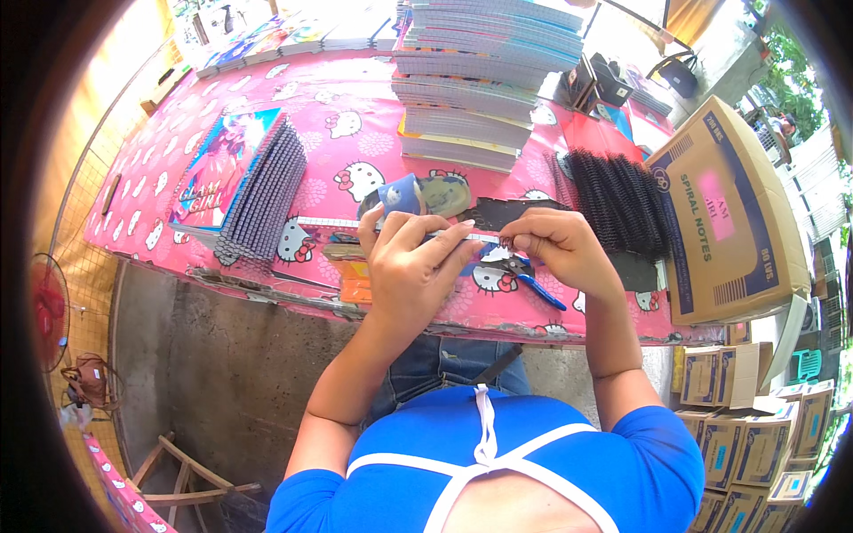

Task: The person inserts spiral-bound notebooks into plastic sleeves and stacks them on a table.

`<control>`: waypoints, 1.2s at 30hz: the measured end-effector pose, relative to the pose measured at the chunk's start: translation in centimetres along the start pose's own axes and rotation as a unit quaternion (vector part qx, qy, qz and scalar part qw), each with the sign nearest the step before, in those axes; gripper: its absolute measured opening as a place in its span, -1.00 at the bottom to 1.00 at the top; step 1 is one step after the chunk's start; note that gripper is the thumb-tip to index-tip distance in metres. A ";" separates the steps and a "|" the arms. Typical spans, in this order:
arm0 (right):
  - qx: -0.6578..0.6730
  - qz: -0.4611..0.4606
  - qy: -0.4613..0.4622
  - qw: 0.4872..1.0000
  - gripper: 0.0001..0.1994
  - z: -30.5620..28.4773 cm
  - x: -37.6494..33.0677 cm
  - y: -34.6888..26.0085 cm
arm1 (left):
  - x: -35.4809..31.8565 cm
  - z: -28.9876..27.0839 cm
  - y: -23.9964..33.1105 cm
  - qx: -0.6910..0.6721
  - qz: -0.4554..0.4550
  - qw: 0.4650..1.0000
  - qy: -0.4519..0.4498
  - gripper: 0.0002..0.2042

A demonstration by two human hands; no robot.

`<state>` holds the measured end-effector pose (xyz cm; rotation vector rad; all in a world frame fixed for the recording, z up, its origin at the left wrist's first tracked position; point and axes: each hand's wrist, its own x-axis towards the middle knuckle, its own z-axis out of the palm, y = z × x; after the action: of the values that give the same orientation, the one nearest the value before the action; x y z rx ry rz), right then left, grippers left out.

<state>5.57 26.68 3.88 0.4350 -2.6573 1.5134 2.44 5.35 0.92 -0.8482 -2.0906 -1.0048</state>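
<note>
My left hand (410,266) grips the edge of a thin notebook (484,240) held edge-up over the pink patterned table (346,151). My right hand (555,244) pinches a small black spiral wire (506,241) at the notebook's edge, fingers closed on it. Blue-handled pliers (538,289) lie on the table just under my right hand. A pile of black spiral coils (622,200) sits right of my hands.
A tall stack of notebooks (475,80) stands behind my hands. Bound colourful notebooks (253,191) lie at the left. A large brown cardboard box (724,213) sits at the right, with several smaller boxes (755,426) below. A tape roll (402,194) is nearby.
</note>
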 end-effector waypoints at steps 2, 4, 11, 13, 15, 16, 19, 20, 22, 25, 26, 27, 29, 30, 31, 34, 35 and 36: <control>0.019 0.078 -0.040 0.996 -0.77 -0.4 0.1 -0.9 | -0.1 0.1 0.0 -0.003 -0.005 1.000 -0.004 -0.82; -0.002 0.091 -0.008 0.996 -0.73 0.2 0.0 -1.8 | -0.1 0.1 0.0 0.001 -0.015 1.000 -0.003 -0.80; -0.166 -0.134 0.162 0.963 -0.79 3.2 -0.8 -1.8 | 0.0 -0.4 0.0 0.037 -0.025 0.999 -0.014 -0.78; -0.223 -0.136 0.113 0.959 -0.83 3.0 -0.7 -1.6 | -0.3 -0.4 -0.2 0.029 -0.020 0.999 -0.010 -0.79; -0.226 -0.103 0.013 0.968 -0.88 1.9 0.0 -2.1 | -0.8 -0.6 -0.5 0.021 -0.020 1.000 -0.004 -0.78; -0.168 -0.107 -0.083 0.977 -0.86 0.3 1.5 -1.4 | -1.2 -0.7 -0.8 0.026 -0.020 0.999 0.004 -0.78; -0.258 -0.162 -0.090 0.948 -0.76 -0.5 7.7 1.0 | -1.7 -0.1 -0.7 0.020 -0.007 1.000 0.023 -0.80; -0.296 -0.240 -0.061 0.923 -0.71 0.7 9.4 2.8 | -1.5 0.0 -0.6 0.009 -0.007 1.000 0.012 -0.79; -0.348 -0.225 -0.115 0.903 -0.60 3.9 11.1 8.0 | -1.0 0.0 -0.6 -0.004 -0.009 1.000 -0.006 -0.76; -0.363 -0.156 -0.135 0.909 -0.54 5.9 11.6 9.9 | -0.6 0.0 -0.4 -0.014 -0.057 0.998 0.014 -0.72; -0.359 -0.120 -0.127 0.917 -0.53 5.8 11.2 9.9 | -0.5 0.0 -0.5 0.000 -0.053 0.998 0.017 -0.71; -0.350 -0.094 -0.093 0.928 -0.59 5.3 11.1 9.8 | -0.4 0.0 -0.7 0.013 -0.047 0.999 0.019 -0.70; -0.234 -0.124 0.048 0.963 -0.63 3.8 9.7 8.8 | -0.7 -0.2 -1.1 0.024 -0.032 0.999 -0.002 -0.69; -0.173 -0.139 0.119 0.968 -0.65 2.6 8.8 8.1 | -0.8 -0.2 -1.1 0.018 -0.029 0.999 0.001 -0.70; 0.099 -0.065 0.072 0.990 -0.68 1.0 7.5 6.5 | -0.9 -0.4 -1.4 0.018 -0.034 0.999 0.012 -0.70; 0.419 -0.124 -0.061 0.898 -0.68 0.4 4.4 7.4 | -0.5 -0.1 -1.2 -0.001 -0.033 0.999 0.022 -0.70; 0.361 -0.125 -0.072 0.921 -0.68 0.2 4.0 7.4 | -0.5 -0.1 -1.1 -0.003 -0.035 0.999 0.021 -0.70; 0.169 -0.093 -0.015 0.981 -0.66 -0.7 4.0 7.0 | -0.6 0.0 -1.0 -0.003 -0.038 0.999 0.019 -0.71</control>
<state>-0.18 29.84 -0.89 0.7074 -2.3000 1.9093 2.00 4.69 0.05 -0.7520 -2.1010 -1.0600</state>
